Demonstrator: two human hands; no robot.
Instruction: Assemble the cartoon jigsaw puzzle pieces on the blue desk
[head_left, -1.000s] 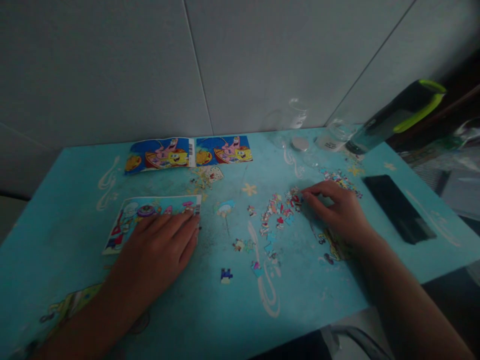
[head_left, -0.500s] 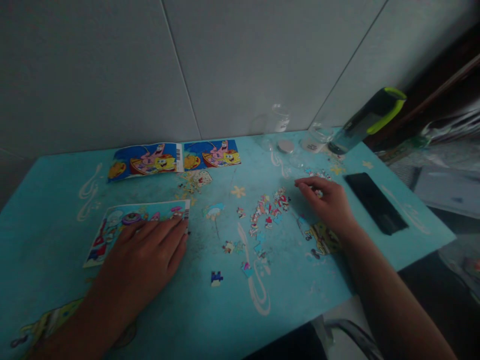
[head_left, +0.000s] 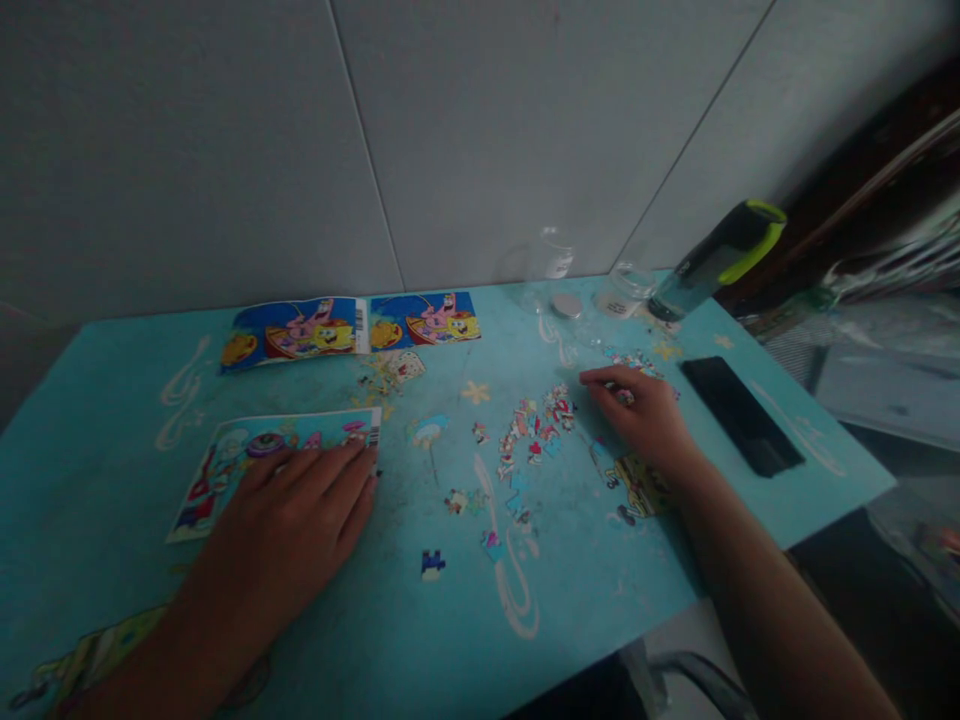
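My left hand (head_left: 300, 515) lies flat with its fingers spread over a cartoon picture card (head_left: 217, 470) at the left. To the right, my right hand (head_left: 637, 410) hovers just beside a pile of small puzzle pieces (head_left: 536, 425); its fingers are bent, and the gap between thumb and forefinger shows a piece on the table or near the fingers, too unclear to tell. A dark blue piece (head_left: 432, 564) lies alone near the front. More pieces (head_left: 637, 362) are spread behind my right hand.
Two blue cartoon cards (head_left: 300, 328) lie by the wall. Clear jars (head_left: 626, 290), a round lid (head_left: 566, 305) and a leaning dark bottle (head_left: 712, 260) stand at the back right. A black phone (head_left: 742, 415) lies right of my right hand on the turquoise table (head_left: 360, 640).
The camera view has shifted slightly, so things sit a little lower. My right hand has moved slightly left in the picture; my left hand stays on the card.
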